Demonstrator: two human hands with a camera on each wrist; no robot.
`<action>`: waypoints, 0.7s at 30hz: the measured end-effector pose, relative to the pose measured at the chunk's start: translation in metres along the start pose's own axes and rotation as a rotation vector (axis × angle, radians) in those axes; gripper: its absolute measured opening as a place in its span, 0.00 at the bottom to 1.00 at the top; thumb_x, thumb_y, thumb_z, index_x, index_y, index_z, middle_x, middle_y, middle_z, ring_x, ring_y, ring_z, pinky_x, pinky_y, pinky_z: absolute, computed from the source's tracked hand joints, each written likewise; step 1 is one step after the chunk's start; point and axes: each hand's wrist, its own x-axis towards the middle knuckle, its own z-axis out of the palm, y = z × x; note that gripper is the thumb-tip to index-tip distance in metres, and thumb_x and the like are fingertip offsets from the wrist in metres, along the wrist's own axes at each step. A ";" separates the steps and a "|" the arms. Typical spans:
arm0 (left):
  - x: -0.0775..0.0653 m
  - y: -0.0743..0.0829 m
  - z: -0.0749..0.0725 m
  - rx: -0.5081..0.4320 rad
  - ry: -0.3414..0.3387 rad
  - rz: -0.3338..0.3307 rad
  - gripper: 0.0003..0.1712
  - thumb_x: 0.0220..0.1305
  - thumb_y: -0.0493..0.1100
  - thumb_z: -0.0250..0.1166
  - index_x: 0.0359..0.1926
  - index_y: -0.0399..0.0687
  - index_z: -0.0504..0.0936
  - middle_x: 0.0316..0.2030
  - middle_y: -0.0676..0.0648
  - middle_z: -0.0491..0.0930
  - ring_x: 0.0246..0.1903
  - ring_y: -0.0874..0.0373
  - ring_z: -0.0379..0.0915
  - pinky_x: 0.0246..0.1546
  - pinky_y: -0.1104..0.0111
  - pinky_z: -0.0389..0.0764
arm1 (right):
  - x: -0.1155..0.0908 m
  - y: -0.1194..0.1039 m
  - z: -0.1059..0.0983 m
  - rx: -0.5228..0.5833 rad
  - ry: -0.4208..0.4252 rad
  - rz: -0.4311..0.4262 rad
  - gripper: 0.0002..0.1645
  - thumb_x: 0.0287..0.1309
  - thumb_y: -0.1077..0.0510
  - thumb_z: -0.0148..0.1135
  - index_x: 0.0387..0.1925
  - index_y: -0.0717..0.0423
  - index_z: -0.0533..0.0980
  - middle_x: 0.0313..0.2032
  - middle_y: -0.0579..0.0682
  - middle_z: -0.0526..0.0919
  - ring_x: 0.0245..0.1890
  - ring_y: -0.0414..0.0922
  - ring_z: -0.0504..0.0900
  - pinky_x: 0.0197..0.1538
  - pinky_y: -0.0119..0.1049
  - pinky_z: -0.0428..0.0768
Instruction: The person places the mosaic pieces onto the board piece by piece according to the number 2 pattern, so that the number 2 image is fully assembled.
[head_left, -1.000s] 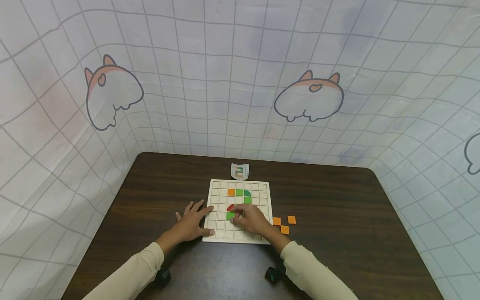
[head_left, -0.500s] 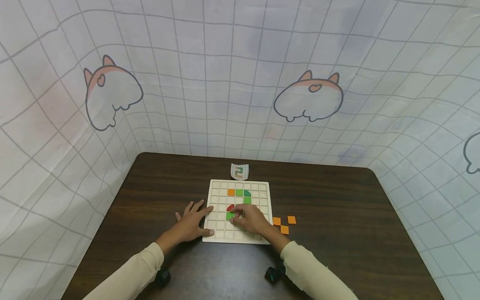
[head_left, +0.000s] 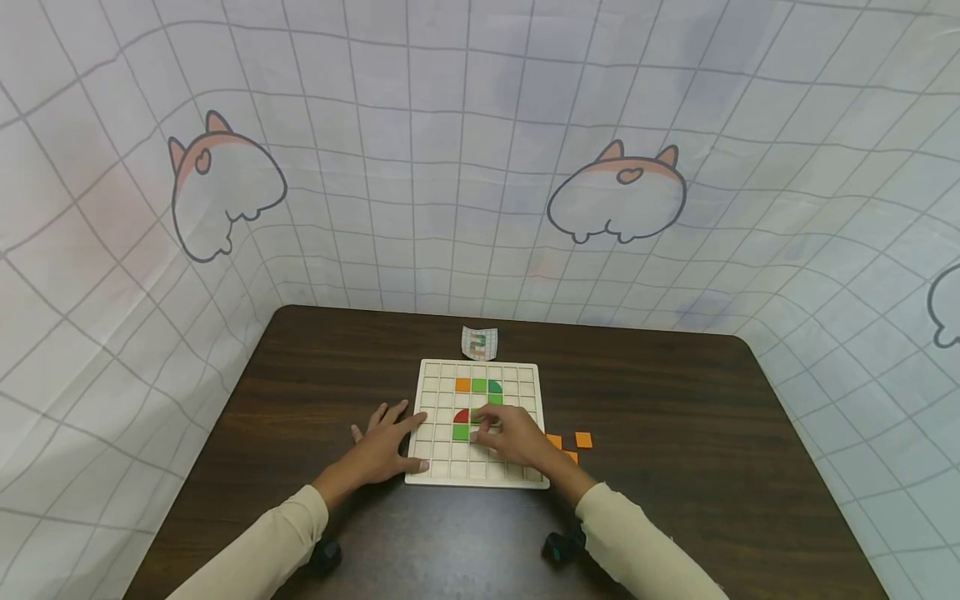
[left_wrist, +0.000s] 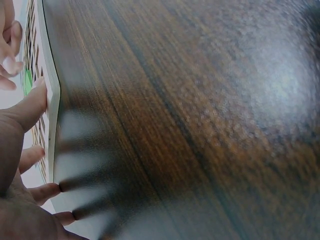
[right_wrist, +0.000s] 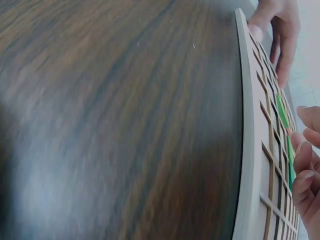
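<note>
A cream grid board (head_left: pixel 442 475) lies on the dark table. My left hand (head_left: pixel 382 446) rests at its left edge, thumb and a finger on the rim, the other fingers spread on the table. Above the middle cells is my right hand (head_left: pixel 513 435), its fingers loosely bent and nothing seen between thumb and fingertips. Just left of it a red quarter-round tile (head_left: pixel 462 416) sits over a green square tile (head_left: pixel 461 432). Higher on the board are an orange square tile (head_left: pixel 462 385), a lighter green square (head_left: pixel 478 385) and a dark green quarter-round tile (head_left: pixel 495 387). More green shows by the right fingers.
Loose orange square tiles (head_left: pixel 583 440) lie right of the board, some partly behind the right wrist. A small printed card (head_left: pixel 479 342) with a coloured pattern stands past the far edge. Dark devices sit under both sleeves. A white gridded curtain (head_left: pixel 450 183) surrounds the wooden table (head_left: pixel 660 417).
My right hand has drawn back slightly to the right, uncovering the red quarter-round tile and the green square below it. The left hand stays put.
</note>
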 end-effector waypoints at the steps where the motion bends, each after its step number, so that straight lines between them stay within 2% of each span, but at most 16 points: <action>1: 0.000 0.000 0.000 -0.001 0.001 -0.001 0.48 0.55 0.59 0.76 0.74 0.56 0.68 0.77 0.38 0.53 0.76 0.29 0.40 0.59 0.19 0.40 | -0.001 0.001 -0.003 0.013 -0.003 0.007 0.16 0.63 0.55 0.69 0.50 0.56 0.83 0.32 0.41 0.84 0.27 0.36 0.74 0.35 0.30 0.74; 8: 0.000 -0.001 0.001 0.003 0.003 -0.002 0.48 0.54 0.59 0.76 0.74 0.57 0.68 0.77 0.38 0.53 0.76 0.29 0.40 0.58 0.18 0.40 | -0.014 0.015 -0.027 0.091 -0.026 0.056 0.15 0.65 0.56 0.66 0.51 0.57 0.82 0.32 0.44 0.83 0.17 0.33 0.67 0.25 0.28 0.69; 16: 0.000 -0.001 0.001 0.001 0.004 0.004 0.48 0.55 0.59 0.76 0.74 0.57 0.67 0.77 0.38 0.53 0.76 0.29 0.39 0.58 0.18 0.40 | -0.034 0.034 -0.059 0.119 -0.016 0.056 0.16 0.65 0.56 0.66 0.51 0.60 0.81 0.31 0.48 0.83 0.17 0.37 0.73 0.23 0.32 0.75; 21: -0.001 -0.003 0.000 -0.004 0.013 0.028 0.48 0.55 0.59 0.76 0.74 0.55 0.67 0.77 0.38 0.53 0.76 0.28 0.40 0.58 0.18 0.41 | -0.045 0.049 -0.075 0.133 -0.028 0.079 0.16 0.66 0.56 0.66 0.52 0.60 0.81 0.32 0.48 0.81 0.17 0.36 0.71 0.23 0.31 0.74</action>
